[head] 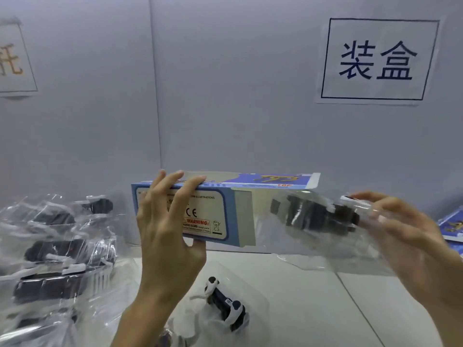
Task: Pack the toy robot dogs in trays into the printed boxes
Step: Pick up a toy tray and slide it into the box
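My left hand (165, 221) grips a blue printed box (213, 216) in mid-air, fingers over its top edge and thumb under it. The box's right end is open, with a flap (275, 180) raised. My right hand (406, 234) holds a clear plastic tray (313, 221) with a black toy robot dog in it. The tray's left end sits at the box's open mouth. Another black-and-white toy dog in a clear tray (225, 304) lies on the table below.
A heap of clear trays with toy dogs (57, 259) fills the left of the white table (313, 309). Flat printed boxes (453, 229) lie at the right edge. A grey partition wall with a paper sign (378, 60) stands behind.
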`<state>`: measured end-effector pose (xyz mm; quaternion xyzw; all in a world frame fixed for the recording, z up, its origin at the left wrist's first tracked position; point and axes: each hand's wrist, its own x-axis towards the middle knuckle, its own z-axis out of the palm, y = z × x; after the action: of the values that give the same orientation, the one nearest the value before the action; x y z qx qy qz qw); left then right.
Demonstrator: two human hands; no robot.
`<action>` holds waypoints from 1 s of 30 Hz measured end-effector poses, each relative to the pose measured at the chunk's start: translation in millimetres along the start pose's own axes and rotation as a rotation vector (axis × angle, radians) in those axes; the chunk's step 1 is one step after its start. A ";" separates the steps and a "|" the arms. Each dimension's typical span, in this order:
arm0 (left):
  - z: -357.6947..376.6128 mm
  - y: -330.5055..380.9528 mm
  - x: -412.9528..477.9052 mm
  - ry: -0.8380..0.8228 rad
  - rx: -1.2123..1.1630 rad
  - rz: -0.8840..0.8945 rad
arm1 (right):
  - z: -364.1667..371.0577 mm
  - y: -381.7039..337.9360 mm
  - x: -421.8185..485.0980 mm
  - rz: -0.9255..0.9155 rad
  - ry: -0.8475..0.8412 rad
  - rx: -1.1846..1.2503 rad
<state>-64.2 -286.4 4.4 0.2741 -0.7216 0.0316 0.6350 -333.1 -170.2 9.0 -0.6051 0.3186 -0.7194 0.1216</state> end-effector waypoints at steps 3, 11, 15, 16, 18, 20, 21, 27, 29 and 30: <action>-0.8 -2.0 0.3 -0.014 0.041 0.006 | -27.8 -12.8 -2.6 0.047 0.087 -0.148; 4.0 1.6 -1.3 0.002 0.199 0.046 | 13.2 -30.2 -2.4 -0.002 0.168 -0.458; 16.3 13.0 -10.4 -0.059 0.195 0.113 | 49.8 -24.2 -4.7 0.092 0.073 -0.458; 19.3 16.2 -13.3 -0.074 0.193 0.115 | 56.6 -21.3 -6.4 0.107 0.046 -0.437; 23.1 20.0 -18.4 -0.082 0.184 0.092 | 63.6 -18.5 -7.4 0.123 -0.030 -0.380; 22.4 20.1 -19.3 -0.068 0.159 0.032 | 62.6 -20.4 -5.9 0.102 -0.069 -0.295; 21.4 19.5 -18.9 -0.055 0.130 -0.012 | 59.7 -23.2 -4.1 0.079 -0.040 -0.242; 20.1 34.4 -17.6 -0.076 -0.424 -0.355 | 31.5 -45.8 3.8 -0.111 0.356 -0.150; 24.4 43.8 -21.3 -0.116 -0.637 -0.453 | 23.5 -48.5 3.1 -0.090 0.428 -0.142; 28.2 48.6 -25.0 -0.141 -0.681 -0.480 | 20.5 -49.2 2.4 -0.078 0.458 -0.136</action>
<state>-109.6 -247.4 -9.7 0.2103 -0.6482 -0.3765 0.6276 -303.9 -140.2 42.0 -0.4448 0.3621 -0.8189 -0.0229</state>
